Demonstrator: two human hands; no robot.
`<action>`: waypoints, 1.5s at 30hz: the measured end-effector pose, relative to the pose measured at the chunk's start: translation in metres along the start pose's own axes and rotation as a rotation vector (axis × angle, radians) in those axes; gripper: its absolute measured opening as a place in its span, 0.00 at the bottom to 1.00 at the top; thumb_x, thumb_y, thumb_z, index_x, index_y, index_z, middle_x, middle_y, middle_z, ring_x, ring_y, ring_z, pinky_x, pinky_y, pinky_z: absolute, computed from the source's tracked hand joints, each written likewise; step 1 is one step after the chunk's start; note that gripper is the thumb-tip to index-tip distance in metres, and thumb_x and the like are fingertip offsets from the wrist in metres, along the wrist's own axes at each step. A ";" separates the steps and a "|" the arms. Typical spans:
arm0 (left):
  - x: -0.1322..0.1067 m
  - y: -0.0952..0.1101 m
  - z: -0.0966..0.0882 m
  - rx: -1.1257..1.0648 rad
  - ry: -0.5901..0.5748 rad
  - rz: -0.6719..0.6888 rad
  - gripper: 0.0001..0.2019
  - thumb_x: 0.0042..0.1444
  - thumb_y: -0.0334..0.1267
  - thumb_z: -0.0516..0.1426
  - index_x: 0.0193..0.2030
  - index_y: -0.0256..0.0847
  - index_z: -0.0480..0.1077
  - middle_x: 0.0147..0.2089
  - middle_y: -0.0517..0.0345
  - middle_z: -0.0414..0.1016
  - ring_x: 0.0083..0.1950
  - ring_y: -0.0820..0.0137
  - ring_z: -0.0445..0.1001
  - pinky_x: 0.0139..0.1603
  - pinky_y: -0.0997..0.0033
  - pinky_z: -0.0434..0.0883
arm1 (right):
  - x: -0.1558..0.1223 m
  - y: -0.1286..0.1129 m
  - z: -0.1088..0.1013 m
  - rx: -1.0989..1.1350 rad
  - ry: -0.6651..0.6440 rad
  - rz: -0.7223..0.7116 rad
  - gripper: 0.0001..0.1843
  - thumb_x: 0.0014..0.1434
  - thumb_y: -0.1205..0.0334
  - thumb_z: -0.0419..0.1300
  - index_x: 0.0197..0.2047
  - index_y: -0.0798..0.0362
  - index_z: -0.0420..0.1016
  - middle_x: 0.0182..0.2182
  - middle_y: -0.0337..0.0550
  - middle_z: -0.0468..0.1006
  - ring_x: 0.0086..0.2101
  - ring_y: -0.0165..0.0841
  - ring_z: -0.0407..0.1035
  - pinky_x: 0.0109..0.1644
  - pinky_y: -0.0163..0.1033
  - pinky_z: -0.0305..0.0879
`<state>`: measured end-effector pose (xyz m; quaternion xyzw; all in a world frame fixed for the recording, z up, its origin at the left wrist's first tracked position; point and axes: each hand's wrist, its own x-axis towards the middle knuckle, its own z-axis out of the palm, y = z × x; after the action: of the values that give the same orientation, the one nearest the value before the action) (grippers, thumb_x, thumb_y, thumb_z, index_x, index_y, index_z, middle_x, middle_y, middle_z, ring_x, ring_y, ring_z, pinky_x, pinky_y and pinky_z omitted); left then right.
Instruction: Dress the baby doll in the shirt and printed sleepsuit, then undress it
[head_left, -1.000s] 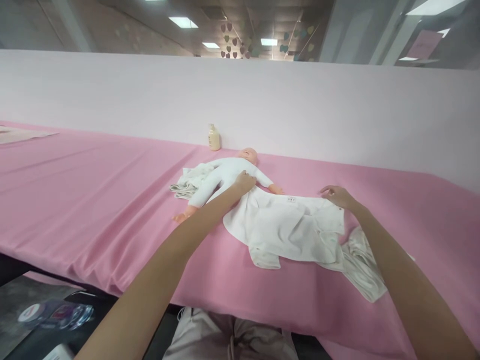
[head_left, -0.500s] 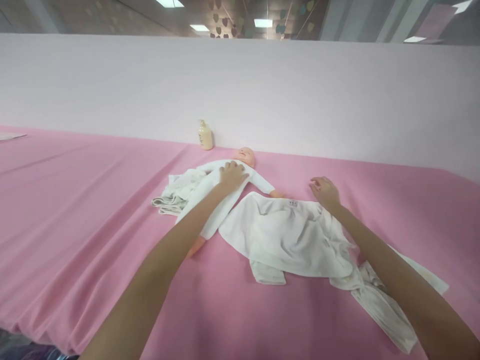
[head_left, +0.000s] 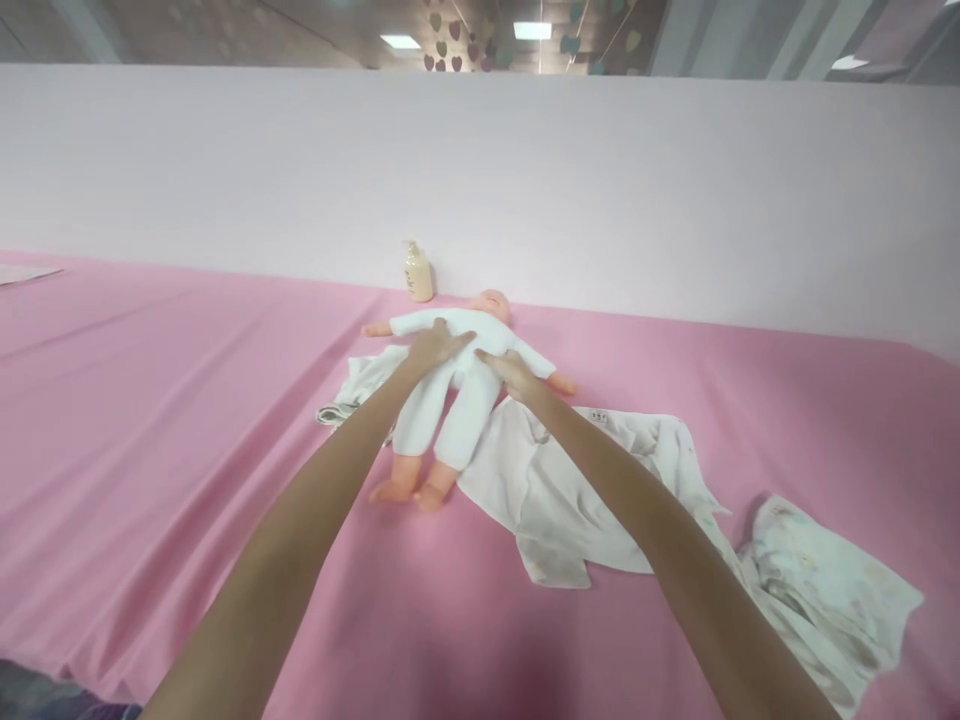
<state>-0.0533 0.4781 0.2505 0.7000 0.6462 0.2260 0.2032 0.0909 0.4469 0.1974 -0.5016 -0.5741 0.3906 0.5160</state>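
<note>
Head view, doll (head_left: 467,380) part-covered, shirt (head_left: 561,495) part-hidden

Bare forearms, slim wrists, uncovered hands

The left forearm (head_left: 300,535) and right forearm (head_left: 649,505) are bare along all the length that shows, smooth in outline, broad below and tapering evenly to narrow wrists (head_left: 407,374). The left hand (head_left: 435,348) and right hand (head_left: 515,373) are bare too, small and slender, with slim thumbs (head_left: 463,339). Finer detail is too blurred to tell.
</note>
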 end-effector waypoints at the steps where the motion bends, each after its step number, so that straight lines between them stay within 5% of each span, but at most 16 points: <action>1: -0.006 0.004 -0.005 -0.030 0.062 0.029 0.43 0.47 0.63 0.53 0.63 0.35 0.53 0.61 0.38 0.61 0.59 0.49 0.64 0.57 0.54 0.61 | 0.002 -0.005 -0.005 0.076 0.025 0.054 0.26 0.49 0.39 0.61 0.41 0.52 0.68 0.35 0.39 0.78 0.37 0.33 0.70 0.46 0.47 0.70; 5: -0.037 0.024 -0.028 -0.273 0.246 0.243 0.31 0.50 0.52 0.57 0.59 0.42 0.58 0.59 0.49 0.65 0.58 0.57 0.65 0.57 0.57 0.63 | -0.006 -0.044 -0.035 0.312 0.067 0.073 0.27 0.46 0.49 0.67 0.46 0.52 0.67 0.46 0.42 0.75 0.41 0.35 0.71 0.47 0.45 0.72; 11: -0.118 0.071 -0.039 -0.790 -0.050 0.646 0.46 0.51 0.40 0.59 0.67 0.47 0.30 0.69 0.50 0.45 0.64 0.58 0.59 0.54 0.59 0.68 | -0.090 -0.114 -0.093 0.132 0.217 -0.181 0.27 0.51 0.49 0.62 0.50 0.54 0.68 0.49 0.46 0.74 0.47 0.39 0.70 0.48 0.43 0.71; 15: -0.179 0.089 0.000 -0.764 0.015 0.761 0.47 0.46 0.41 0.63 0.67 0.47 0.38 0.71 0.55 0.40 0.70 0.57 0.42 0.66 0.56 0.52 | -0.167 -0.116 -0.128 0.045 0.333 -0.116 0.26 0.47 0.51 0.66 0.48 0.51 0.71 0.47 0.47 0.75 0.45 0.42 0.71 0.45 0.45 0.73; 21: -0.237 0.085 0.073 -0.833 -0.090 0.604 0.40 0.49 0.42 0.61 0.66 0.57 0.45 0.69 0.62 0.47 0.69 0.58 0.46 0.68 0.55 0.52 | -0.234 -0.077 -0.151 0.057 0.363 0.055 0.24 0.46 0.54 0.67 0.47 0.50 0.72 0.45 0.45 0.77 0.40 0.38 0.74 0.38 0.40 0.75; 25: -0.250 0.078 0.100 -0.941 -0.128 0.556 0.40 0.49 0.40 0.61 0.67 0.54 0.46 0.68 0.60 0.49 0.68 0.58 0.48 0.67 0.56 0.54 | -0.251 -0.064 -0.152 0.035 0.357 0.121 0.25 0.47 0.56 0.67 0.49 0.51 0.71 0.45 0.45 0.77 0.38 0.36 0.74 0.36 0.37 0.75; 32: -0.250 0.069 0.120 -0.968 -0.157 0.488 0.39 0.47 0.39 0.62 0.66 0.49 0.50 0.68 0.57 0.48 0.69 0.58 0.46 0.67 0.59 0.54 | -0.254 -0.049 -0.155 -0.023 0.367 0.165 0.25 0.47 0.59 0.67 0.49 0.53 0.71 0.45 0.47 0.77 0.38 0.34 0.74 0.37 0.36 0.74; 45: -0.254 0.063 0.122 -0.943 -0.233 0.330 0.38 0.47 0.36 0.61 0.64 0.46 0.52 0.67 0.52 0.51 0.66 0.57 0.53 0.63 0.58 0.58 | -0.253 -0.019 -0.155 -0.055 0.363 0.207 0.30 0.46 0.58 0.66 0.54 0.53 0.66 0.50 0.49 0.74 0.43 0.38 0.72 0.42 0.42 0.73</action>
<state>0.0526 0.2210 0.1741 0.6454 0.3281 0.4425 0.5292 0.2309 0.1848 0.1899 -0.6340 -0.4276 0.3291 0.5540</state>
